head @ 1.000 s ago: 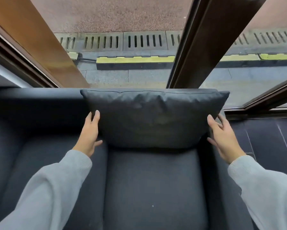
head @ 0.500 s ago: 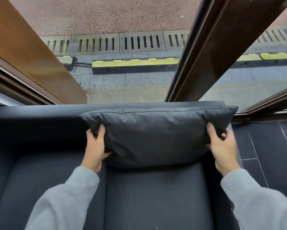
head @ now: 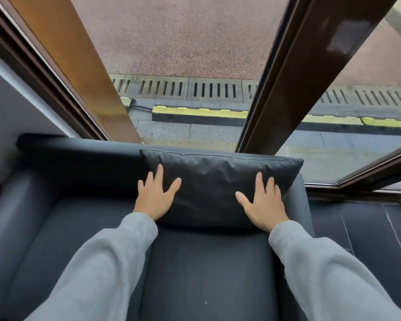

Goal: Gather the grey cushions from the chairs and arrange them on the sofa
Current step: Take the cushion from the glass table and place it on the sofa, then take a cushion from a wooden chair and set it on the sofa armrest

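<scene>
A dark sofa [head: 206, 269] fills the lower part of the view, its backrest running under a tall window [head: 190, 42] with brown frames. Beyond the glass lie reddish paving and a line of drain grates [head: 185, 89]; dark floor tiles [head: 368, 228] show to the right of the sofa.

A grey cushion [head: 218, 179] stands upright on the right-hand seat, leaning against the backrest, its top edge level with the top of the backrest.

Two grey sleeves [head: 106, 262] reach forward from the bottom of the view. The left hand [head: 156, 195] lies flat on the cushion's front face near its left edge, fingers spread, with the outer fingers over the edge. The right hand [head: 262, 200] lies flat on the front face toward the right side, fingers likewise spread and pointing up.

Half a second ago both hands gripped the cushion by its side edges, thumbs in front. Now neither hand grips; the palms press on the front, and the cushion sits further back against the backrest.
</scene>
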Motion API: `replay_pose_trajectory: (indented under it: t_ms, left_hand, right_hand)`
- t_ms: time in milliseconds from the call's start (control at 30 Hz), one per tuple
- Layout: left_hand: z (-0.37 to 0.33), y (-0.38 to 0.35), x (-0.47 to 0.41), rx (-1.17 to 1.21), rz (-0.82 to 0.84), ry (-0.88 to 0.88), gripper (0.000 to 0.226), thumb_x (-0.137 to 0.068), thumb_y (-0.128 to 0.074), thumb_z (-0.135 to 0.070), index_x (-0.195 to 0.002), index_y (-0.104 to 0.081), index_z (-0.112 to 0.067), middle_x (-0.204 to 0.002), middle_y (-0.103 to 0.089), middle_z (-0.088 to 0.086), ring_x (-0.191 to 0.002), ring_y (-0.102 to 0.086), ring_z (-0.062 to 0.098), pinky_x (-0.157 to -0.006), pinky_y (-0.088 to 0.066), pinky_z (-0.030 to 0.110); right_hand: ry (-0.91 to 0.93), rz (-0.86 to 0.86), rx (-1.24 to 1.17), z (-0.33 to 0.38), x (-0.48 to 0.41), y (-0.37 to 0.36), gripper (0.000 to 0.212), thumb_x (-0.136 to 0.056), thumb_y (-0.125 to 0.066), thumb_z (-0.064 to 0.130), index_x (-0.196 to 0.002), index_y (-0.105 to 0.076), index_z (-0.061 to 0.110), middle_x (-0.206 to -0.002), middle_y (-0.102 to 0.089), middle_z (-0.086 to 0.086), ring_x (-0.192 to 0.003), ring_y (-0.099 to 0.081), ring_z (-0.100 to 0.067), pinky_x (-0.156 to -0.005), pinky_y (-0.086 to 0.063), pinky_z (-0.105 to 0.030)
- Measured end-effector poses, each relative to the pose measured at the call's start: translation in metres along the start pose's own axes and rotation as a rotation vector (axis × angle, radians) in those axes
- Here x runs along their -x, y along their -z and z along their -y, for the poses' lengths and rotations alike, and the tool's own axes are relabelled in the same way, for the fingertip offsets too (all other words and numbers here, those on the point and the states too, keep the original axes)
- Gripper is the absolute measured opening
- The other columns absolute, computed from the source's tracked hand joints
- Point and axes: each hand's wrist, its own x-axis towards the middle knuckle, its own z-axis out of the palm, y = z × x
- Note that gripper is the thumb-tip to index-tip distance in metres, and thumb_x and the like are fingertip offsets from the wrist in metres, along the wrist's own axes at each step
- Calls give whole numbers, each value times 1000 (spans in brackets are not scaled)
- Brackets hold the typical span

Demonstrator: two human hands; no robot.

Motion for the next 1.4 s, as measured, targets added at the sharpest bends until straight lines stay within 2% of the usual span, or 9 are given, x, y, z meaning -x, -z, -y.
replay_pose_trajectory:
  t_ms: [67, 167, 433, 633, 733, 833, 933, 1133, 1400]
  left_hand:
    - [-18, 9, 33, -248, -27, -92, 86, -94, -29, -78, -163, 0, -36, -174, 0, 6, -158, 8, 37, -124, -9, 57]
    - [-44, 31, 98, -427, -86, -137, 87, -90, -19, -84, -162, 6, -43, -173, 13, 3, -157, 19, 34, -124, 3, 60]
    - [-61, 92, 304, -469, -259, -39, 93, -80, -14, -93, -158, 11, -49, -170, 25, -1, -153, 30, 33, -119, 14, 65]
    - [-30, 141, 443, -334, -395, 112, 97, -73, -10, -96, -157, 11, -53, -168, 30, -4, -150, 37, 29, -117, 19, 66]
    - [7, 177, 512, -297, -471, 239, 98, -71, -10, -97, -156, 11, -54, -167, 32, -5, -150, 38, 29, -116, 20, 66]
    - [73, 209, 607, -268, -635, 409, 98, -72, -12, -97, -156, 11, -54, -167, 32, -5, -150, 38, 28, -116, 22, 65]
    - [98, 217, 641, -194, -606, 451, 99, -71, -14, -98, -157, 9, -54, -167, 32, -4, -150, 37, 28, -115, 24, 64]
    - [225, 228, 806, -101, -737, 722, 98, -71, -13, -98, -156, 11, -54, -166, 35, -5, -148, 40, 28, -113, 26, 64]
    - [376, 221, 1018, -47, -843, 1007, 102, -66, -5, -101, -155, 15, -55, -166, 34, -3, -150, 36, 31, -115, 20, 67]
  right_hand:
    - [183, -32, 142, 13, 24, 14, 88, -99, -34, 71, -166, 7, 32, -173, 13, -17, -159, 9, -38, -126, -5, -55]
    - [332, -87, 258, 26, 70, 46, 86, -96, -25, 79, -164, 9, 39, -173, 18, -16, -159, 15, -39, -125, 2, -59]
    - [471, -118, 371, 62, 228, 121, 100, -80, -8, 95, -163, 14, 42, -171, 23, -17, -157, 20, -41, -123, 7, -63]
    - [680, -58, 467, 124, 343, 138, 109, -69, 0, 101, -163, 8, 46, -173, 22, -9, -157, 20, -39, -122, 9, -67]
    - [811, -26, 465, 173, 410, 127, 118, -59, 4, 104, -163, 5, 48, -174, 20, -5, -158, 19, -37, -121, 12, -65]
    - [1014, 3, 464, 233, 504, 91, 115, -63, -2, 105, -163, 3, 49, -174, 18, -4, -159, 19, -35, -122, 12, -63]
    - [1064, -1, 478, 250, 542, 75, 117, -61, -2, 104, -163, 2, 48, -175, 16, -5, -159, 18, -35, -122, 11, -63]
    - [1318, 72, 508, 308, 714, -16, 117, -61, -4, 105, -163, 3, 48, -174, 18, -6, -158, 21, -34, -120, 16, -62]
    - [1538, 163, 601, 329, 930, -138, 109, -69, -4, 102, -162, 10, 46, -172, 25, -9, -157, 25, -34, -120, 18, -61]
